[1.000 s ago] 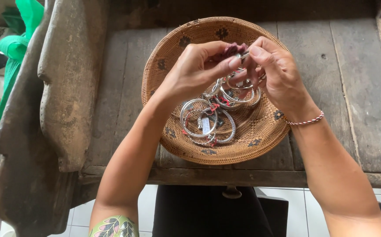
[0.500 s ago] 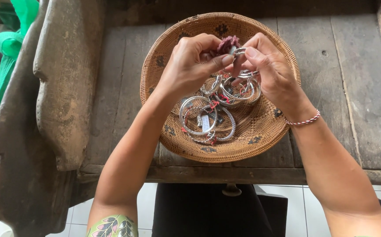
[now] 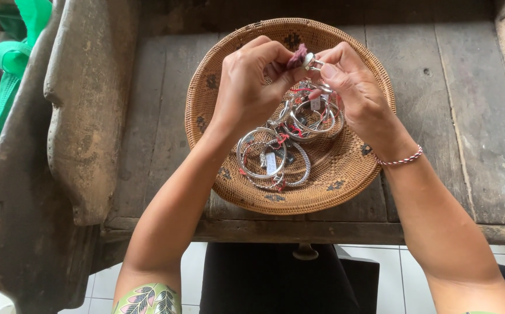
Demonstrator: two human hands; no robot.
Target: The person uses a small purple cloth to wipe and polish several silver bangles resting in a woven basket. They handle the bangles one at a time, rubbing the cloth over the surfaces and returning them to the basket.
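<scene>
Your left hand [image 3: 246, 93] pinches purple cloth [image 3: 296, 57], right hand [image 3: 354, 87] grips silver ring [image 3: 312, 61] (above bangles [image 3: 276, 152] in woven basket [image 3: 217, 75]).

A small silver ring [image 3: 312, 61] is being held up above the woven basket [image 3: 345, 174], pinched at its band, its shiny top facing the camera. A dull purple-pink scrap of cloth [image 3: 296, 57] is pressing against the ring's left side, bunched and touching it, partly hidden by fingertips.
</scene>
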